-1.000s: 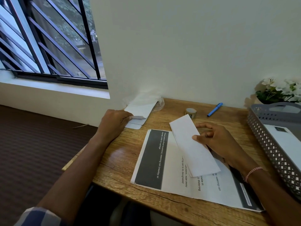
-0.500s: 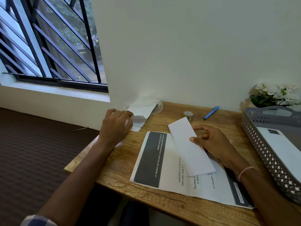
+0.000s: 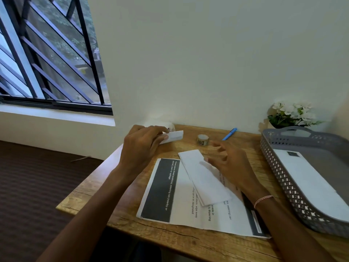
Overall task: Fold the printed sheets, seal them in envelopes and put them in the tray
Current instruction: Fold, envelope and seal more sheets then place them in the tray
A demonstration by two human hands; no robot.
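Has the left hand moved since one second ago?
Yes. The left hand, pinching an envelope, has shifted right, away from the desk's back corner and closer to the tape roll.

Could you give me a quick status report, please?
Left hand grips envelope. Right hand open over folded sheet on printed sheets. Tape roll and pen behind, not obstructing.
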